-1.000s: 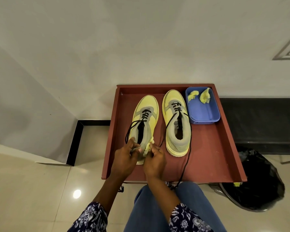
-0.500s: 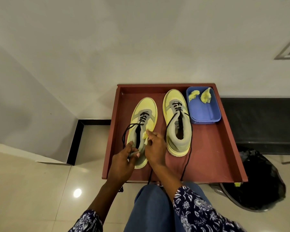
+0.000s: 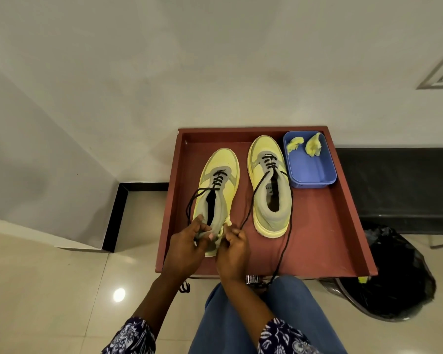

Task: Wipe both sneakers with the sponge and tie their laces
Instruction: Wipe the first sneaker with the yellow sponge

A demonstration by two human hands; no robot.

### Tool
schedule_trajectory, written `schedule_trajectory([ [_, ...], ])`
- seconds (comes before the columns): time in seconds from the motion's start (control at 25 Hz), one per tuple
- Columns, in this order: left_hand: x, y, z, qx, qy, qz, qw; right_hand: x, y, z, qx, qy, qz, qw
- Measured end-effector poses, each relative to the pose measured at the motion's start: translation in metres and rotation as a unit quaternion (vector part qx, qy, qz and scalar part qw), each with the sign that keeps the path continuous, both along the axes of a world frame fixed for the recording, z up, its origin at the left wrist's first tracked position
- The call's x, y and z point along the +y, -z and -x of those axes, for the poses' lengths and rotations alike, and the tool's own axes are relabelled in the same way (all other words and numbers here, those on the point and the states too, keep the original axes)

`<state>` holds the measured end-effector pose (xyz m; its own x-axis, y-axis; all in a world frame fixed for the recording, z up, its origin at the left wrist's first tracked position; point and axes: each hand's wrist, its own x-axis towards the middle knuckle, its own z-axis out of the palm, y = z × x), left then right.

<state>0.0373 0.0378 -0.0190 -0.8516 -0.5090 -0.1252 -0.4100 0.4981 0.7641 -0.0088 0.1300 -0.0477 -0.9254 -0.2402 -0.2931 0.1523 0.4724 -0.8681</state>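
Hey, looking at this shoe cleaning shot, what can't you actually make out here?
Head view, the only one:
- Heel of the left yellow-and-grey sneaker: covered by the left hand and right hand.
- Yellow sponge piece: mostly hidden in the right hand.
- Loose black lace of the right sneaker: its end drops behind the red-brown tray's front edge.
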Motion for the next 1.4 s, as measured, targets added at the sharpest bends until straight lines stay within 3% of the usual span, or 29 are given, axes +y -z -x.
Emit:
schedule_trajectory([
  [0.08,-0.003,0.002,-0.001,-0.002,0.013,0.002,1.000,-0.009,0.000,0.018,0.003,0.035,0.005,0.999],
  [0.36,0.001,0.003,-0.001,0.016,-0.004,0.008,1.000,-0.020,-0.001,0.073,0.056,-0.047,-0.046,0.996],
  [0.84,0.009,-0.003,0.002,0.016,-0.014,0.009,1.000,0.010,0.028,0.001,-0.068,-0.039,-0.050,0.996],
  [1.0,0.005,0.000,0.002,0.003,-0.015,0.010,1.000,0.001,0.028,0.012,-0.074,0.018,-0.034,0.996],
  [1.4,0.007,0.001,-0.007,-0.022,-0.020,-0.025,0.999,-0.009,0.013,0.052,-0.147,0.051,0.048,0.987],
])
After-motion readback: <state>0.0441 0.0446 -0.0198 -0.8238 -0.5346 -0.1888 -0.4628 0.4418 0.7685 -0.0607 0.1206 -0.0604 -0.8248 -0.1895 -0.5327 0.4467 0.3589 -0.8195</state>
